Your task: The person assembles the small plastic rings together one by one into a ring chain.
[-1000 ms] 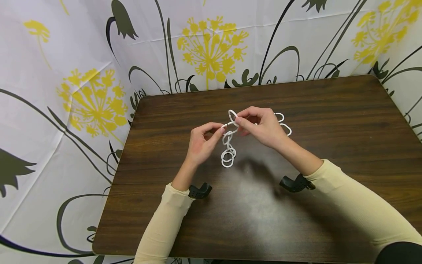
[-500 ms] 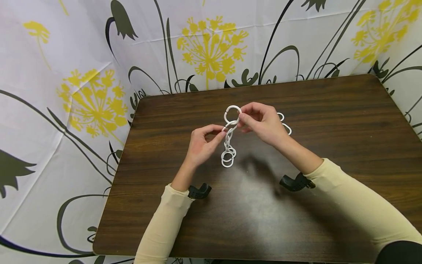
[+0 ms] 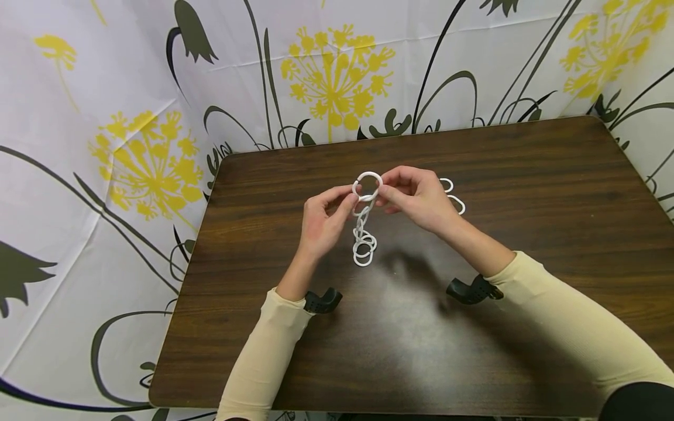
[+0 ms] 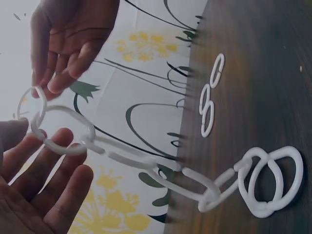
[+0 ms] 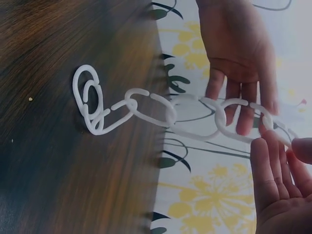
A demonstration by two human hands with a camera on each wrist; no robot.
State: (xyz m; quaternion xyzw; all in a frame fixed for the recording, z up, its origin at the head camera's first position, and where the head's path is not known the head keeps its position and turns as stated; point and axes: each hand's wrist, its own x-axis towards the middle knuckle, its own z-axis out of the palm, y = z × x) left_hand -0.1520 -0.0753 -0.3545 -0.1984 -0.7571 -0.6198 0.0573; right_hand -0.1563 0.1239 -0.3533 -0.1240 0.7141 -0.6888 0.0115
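In the head view a white ring is held up between both hands. The right hand pinches its right side with thumb and fingertips; the left hand pinches at its lower left, where the link below joins. From there a chain of white links hangs down, its lowest links resting on the table. In the left wrist view the chain slants from the fingers to the tabletop. The right wrist view shows small gaps in several links.
Several loose white links lie on the dark wooden table behind the right hand. A patterned curtain hangs behind and left of the table. Each wrist carries a black device.
The left hand has risen slightly, and its fingertips are now at the top ring's lower left. The top ring has turned to face the head camera and shifted slightly left since half a second ago.
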